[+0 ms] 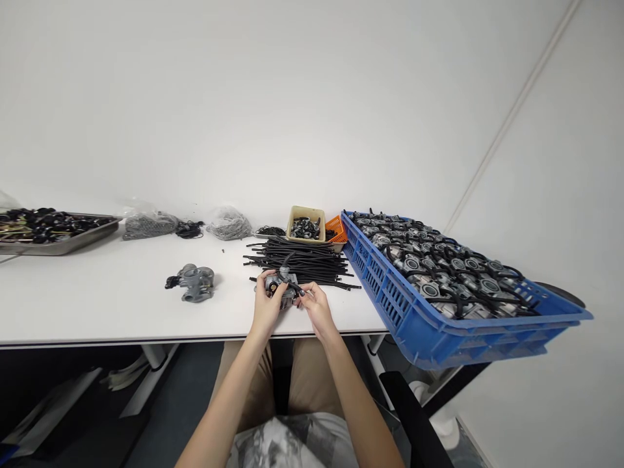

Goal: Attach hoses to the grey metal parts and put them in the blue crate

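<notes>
A grey metal carburetor (287,278) with a black rubber hose on it is held just above the table's front edge. My left hand (268,300) is closed round its left side, thumb across the front. At the right side, the fingers of my right hand (316,305) pinch the end of the black hose (295,286). Part of the carburetor is covered by my fingers. Behind my hands lies a pile of black hoses (307,260). Another carburetor (196,282) rests on the table to the left.
A blue crate (390,305) full of carburetors with hoses stands at the right. Along the wall are a cream bin (292,216) of small parts, an orange basket (342,227), bagged metal parts (229,224) and [a metal tray] at far left. The white table (121,302) ends before my lap.
</notes>
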Action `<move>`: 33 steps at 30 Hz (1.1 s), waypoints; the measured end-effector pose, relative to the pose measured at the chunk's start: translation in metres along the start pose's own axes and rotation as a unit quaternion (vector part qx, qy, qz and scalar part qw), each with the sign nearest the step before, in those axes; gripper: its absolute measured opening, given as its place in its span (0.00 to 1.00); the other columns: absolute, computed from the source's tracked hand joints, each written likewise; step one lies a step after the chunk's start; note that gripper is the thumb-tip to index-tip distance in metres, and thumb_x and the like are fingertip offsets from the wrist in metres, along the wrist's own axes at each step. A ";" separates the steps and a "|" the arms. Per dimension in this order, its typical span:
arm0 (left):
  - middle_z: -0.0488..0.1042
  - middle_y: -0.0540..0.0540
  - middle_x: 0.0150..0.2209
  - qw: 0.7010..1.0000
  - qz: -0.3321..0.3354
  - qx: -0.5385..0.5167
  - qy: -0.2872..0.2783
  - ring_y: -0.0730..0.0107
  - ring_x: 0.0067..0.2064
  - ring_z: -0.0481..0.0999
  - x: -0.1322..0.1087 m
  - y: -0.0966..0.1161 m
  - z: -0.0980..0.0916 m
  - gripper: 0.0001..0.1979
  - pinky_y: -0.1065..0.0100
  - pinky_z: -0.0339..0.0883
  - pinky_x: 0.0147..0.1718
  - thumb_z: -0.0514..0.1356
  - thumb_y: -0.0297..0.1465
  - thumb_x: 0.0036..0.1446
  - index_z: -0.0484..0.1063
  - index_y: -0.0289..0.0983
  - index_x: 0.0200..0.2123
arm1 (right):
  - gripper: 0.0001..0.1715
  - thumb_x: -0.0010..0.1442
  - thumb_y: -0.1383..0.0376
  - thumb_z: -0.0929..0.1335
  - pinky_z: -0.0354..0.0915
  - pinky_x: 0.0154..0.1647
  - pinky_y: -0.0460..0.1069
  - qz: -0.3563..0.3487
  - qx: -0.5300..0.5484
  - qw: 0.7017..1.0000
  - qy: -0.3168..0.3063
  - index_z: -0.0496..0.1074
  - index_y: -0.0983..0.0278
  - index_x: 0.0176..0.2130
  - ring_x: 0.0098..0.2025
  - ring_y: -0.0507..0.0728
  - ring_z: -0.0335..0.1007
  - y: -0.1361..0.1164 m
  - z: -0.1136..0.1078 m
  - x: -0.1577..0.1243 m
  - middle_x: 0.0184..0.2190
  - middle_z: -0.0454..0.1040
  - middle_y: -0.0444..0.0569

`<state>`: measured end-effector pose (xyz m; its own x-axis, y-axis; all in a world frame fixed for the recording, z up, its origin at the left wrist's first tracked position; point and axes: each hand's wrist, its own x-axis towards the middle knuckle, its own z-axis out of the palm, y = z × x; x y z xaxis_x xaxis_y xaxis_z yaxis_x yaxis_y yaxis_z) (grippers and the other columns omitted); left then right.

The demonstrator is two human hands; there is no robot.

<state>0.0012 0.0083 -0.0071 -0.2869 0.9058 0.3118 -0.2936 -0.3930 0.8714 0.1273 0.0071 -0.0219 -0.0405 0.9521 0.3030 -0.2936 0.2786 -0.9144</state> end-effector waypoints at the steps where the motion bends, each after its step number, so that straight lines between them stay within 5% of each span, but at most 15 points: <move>1: 0.71 0.51 0.37 1.000 0.001 0.000 -0.001 0.71 0.36 0.71 0.000 0.001 0.000 0.17 0.73 0.64 0.36 0.67 0.30 0.48 0.70 0.44 0.43 | 0.10 0.51 0.61 0.70 0.57 0.31 0.48 -0.005 -0.002 1.000 0.003 0.67 0.62 0.33 0.27 0.52 0.65 0.000 0.000 0.000 0.23 0.70 0.42; 12: 0.70 0.50 0.39 0.999 -0.001 0.049 -0.008 0.70 0.37 0.71 0.001 -0.003 -0.001 0.20 0.68 0.65 0.38 0.65 0.35 0.50 0.66 0.43 0.46 | 0.11 0.48 0.62 0.71 0.59 0.31 0.47 -0.029 0.004 0.999 0.023 0.66 0.62 0.31 0.28 0.51 0.67 -0.001 0.002 0.000 0.31 0.70 0.43; 18: 0.70 0.49 0.40 0.999 0.003 0.049 -0.003 0.68 0.38 0.71 0.002 -0.005 -0.001 0.20 0.68 0.65 0.38 0.64 0.36 0.50 0.65 0.42 0.46 | 0.10 0.48 0.65 0.70 0.58 0.31 0.47 0.022 0.007 1.000 -0.013 0.65 0.62 0.31 0.27 0.52 0.65 -0.001 0.000 0.000 0.23 0.70 0.41; 33: 0.68 0.52 0.36 0.998 -0.004 0.058 -0.009 0.71 0.34 0.67 0.001 -0.001 -0.001 0.19 0.70 0.62 0.35 0.63 0.34 0.50 0.65 0.43 0.45 | 0.09 0.47 0.65 0.70 0.56 0.32 0.47 0.044 -0.003 0.999 -0.016 0.66 0.62 0.31 0.27 0.52 0.65 -0.002 -0.001 0.000 0.21 0.70 0.40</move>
<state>0.0007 0.0095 -0.0080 -0.2685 0.9116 0.3114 -0.1875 -0.3665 0.9113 0.1289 0.0063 -0.0206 -0.0968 0.9684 0.2296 -0.2821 0.1946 -0.9395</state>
